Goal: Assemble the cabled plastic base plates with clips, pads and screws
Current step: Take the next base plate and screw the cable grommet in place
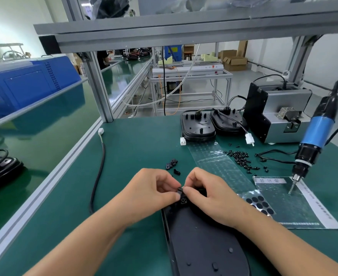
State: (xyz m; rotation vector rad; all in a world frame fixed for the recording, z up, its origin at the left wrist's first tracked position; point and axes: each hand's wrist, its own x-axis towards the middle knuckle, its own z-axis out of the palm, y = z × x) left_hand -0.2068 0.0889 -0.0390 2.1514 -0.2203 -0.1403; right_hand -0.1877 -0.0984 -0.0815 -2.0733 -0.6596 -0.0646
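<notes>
A black plastic base plate (204,242) lies lengthwise on the green mat in front of me. At its far end my left hand (152,192) and my right hand (208,194) meet, and the fingertips of both pinch a small black clip (180,189) over the plate's end. Loose black clips (172,164) lie just beyond my hands. A clear strip with round black pads (259,205) runs to the right of them. A heap of black screws (241,158) sits further right. Two more cabled base plates (199,126) with white connectors stand at the back.
A blue electric screwdriver (313,140) hangs at the right, its bit over a clear bag (291,204). A grey screw feeder box (279,114) stands behind it. A black cable (98,176) trails along the left, beside the aluminium table edge (44,188).
</notes>
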